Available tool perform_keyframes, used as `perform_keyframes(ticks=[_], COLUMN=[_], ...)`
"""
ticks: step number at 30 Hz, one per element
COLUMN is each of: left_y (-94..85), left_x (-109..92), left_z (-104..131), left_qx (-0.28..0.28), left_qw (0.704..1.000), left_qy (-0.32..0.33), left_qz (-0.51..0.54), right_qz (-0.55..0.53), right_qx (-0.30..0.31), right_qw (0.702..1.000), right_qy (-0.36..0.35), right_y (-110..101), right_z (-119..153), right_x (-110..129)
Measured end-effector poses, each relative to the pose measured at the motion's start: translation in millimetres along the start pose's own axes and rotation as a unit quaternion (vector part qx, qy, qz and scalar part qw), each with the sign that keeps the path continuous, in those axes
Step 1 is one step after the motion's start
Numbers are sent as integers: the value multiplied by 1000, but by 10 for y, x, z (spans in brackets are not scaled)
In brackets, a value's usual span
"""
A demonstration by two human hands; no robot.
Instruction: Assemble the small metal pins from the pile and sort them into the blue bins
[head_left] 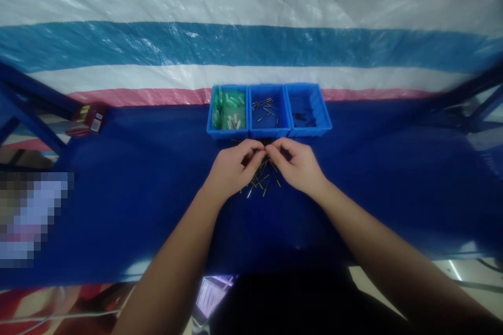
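My left hand [238, 166] and my right hand [295, 163] meet fingertip to fingertip above the blue tabletop [157, 193]. Both are closed in a pinch; whatever they hold between thumb and finger is too small or hidden to name. Beneath and between them lies a loose pile of thin brass-coloured pins [259, 180], partly covered by my fingers. Just beyond my hands stand three blue bins side by side. Small clear and white pieces lie in the left bin [209, 115], more thin pins in the middle bin [271, 132], and small dark pieces in the right bin [323, 112].
A dark red box [87, 119] with a white label sits at the table's far left corner. Blue metal frame bars [31, 104] rise on both sides. A striped plastic sheet [251, 44] hangs behind the table. A lit screen [212, 296] shows below the front edge.
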State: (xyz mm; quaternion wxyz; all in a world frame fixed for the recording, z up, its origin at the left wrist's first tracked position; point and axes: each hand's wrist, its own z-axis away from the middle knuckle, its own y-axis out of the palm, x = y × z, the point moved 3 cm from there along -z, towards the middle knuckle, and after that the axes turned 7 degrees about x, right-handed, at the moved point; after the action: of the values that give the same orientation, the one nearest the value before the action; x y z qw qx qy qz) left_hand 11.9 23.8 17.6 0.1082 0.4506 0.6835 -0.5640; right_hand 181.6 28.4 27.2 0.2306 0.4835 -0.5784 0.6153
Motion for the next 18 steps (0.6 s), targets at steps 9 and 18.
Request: perform_keyframes(ticks=[9, 18], left_y=[-8, 10], left_x=[32, -1], left_z=[-16, 6], left_qx=[10, 11], left_qw=[998, 1000], left_qy=[-5, -13], left_qz=[-55, 21], right_qz=[-17, 6], right_qx=[-19, 6], right_qw=[999, 1000], right_qy=[-36, -9], right_y=[14, 4], right_z=[4, 3], right_x=[13, 14])
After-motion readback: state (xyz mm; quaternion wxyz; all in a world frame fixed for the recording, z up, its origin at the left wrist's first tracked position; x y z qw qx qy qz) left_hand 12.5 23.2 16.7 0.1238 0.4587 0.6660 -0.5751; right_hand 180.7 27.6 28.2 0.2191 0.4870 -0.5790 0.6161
